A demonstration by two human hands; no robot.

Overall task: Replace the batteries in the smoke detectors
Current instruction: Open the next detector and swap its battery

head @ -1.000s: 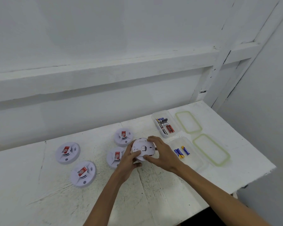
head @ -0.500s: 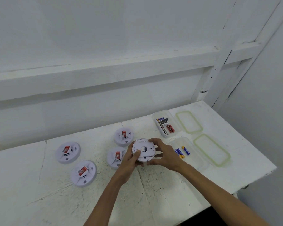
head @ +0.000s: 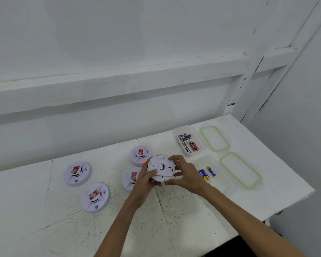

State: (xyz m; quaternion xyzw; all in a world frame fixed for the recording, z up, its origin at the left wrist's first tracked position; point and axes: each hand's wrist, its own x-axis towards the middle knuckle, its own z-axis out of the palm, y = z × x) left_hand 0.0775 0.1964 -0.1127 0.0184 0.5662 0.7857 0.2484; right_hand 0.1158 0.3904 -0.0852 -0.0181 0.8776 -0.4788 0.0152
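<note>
Both hands hold a round white smoke detector (head: 161, 166) above the table, its back plate turned toward me. My left hand (head: 145, 179) grips its left edge, thumb on the plate. My right hand (head: 186, 174) curls round its right edge. Several more detectors with red labels lie face up on the table: one (head: 140, 154) behind the held one with a red light at its edge, one (head: 130, 179) partly hidden by my left hand, and two at the left (head: 77, 173) (head: 95, 197). A clear tub (head: 219, 179) near my right hand holds three blue batteries (head: 206, 172).
A second clear tub (head: 176, 131) at the back holds several dark and red batteries (head: 188, 142). Two green-rimmed lids (head: 215, 139) (head: 240, 170) lie to the right of the tubs. The white table (head: 44, 219) ends at the right edge and meets a white wall behind.
The held detector has tilted and turned a little between my hands; my left thumb now lies on its back plate. A red light shows on the detector behind.
</note>
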